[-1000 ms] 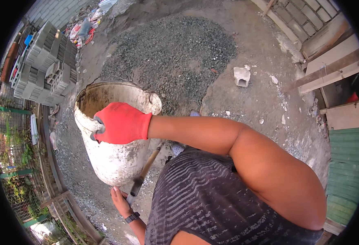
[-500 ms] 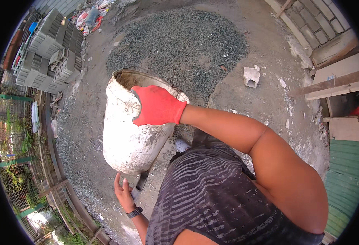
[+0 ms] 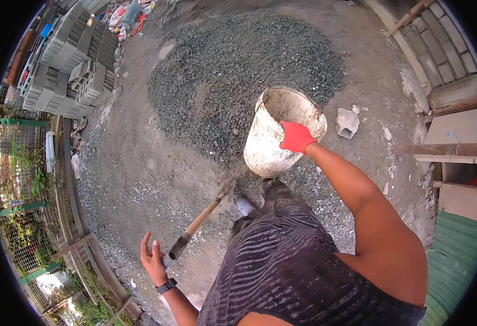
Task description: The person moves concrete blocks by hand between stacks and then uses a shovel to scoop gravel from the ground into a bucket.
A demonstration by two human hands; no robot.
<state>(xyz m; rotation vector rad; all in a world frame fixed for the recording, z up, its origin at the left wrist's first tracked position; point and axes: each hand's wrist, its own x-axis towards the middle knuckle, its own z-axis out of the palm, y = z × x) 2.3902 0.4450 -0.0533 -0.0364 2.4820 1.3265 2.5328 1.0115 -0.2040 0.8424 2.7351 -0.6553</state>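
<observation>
My right hand [image 3: 297, 137], in a red glove, grips the near rim of a large white bucket [image 3: 263, 144] smeared with dried grey dirt. The bucket is tilted, its mouth up and to the right, and its visible inside wall is dirty. My left hand [image 3: 153, 264] is bare, with a dark watch on the wrist. Its fingers are spread and hold nothing I can see. Beside it is the grip end of a shovel [image 3: 199, 220] with a wooden shaft; its blade end lies near my foot, beside the gravel.
A wide pile of grey gravel [image 3: 238, 65] lies ahead. Right of the bucket sits a broken concrete block [image 3: 347, 123]. Stacked hollow blocks [image 3: 67, 68] stand at far left, above a mesh fence [image 3: 24, 239]. Wooden boards [image 3: 450, 152] and green corrugated sheet [image 3: 458, 261] line the right.
My right hand has swung the bucket to the right and away from me, uncovering the shovel. My left hand has shifted slightly left and down, fingers still spread.
</observation>
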